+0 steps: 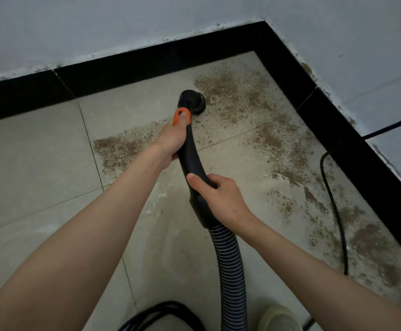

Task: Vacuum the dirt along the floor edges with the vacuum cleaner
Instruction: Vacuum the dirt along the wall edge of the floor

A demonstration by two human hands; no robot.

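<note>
Two hands: left hand [170,142], right hand [221,197], one vacuum wand [192,158], one ribbed hose [230,271], one round brush head [196,101], one shoe [279,317]

Black vacuum cleaner wand [191,151], round brush head [196,101] on floor, brown dirt [230,91] beside skirting

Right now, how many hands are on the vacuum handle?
2. The left hand grips the handle near the orange slider; the right hand grips lower down, just above the ribbed hose.
</note>
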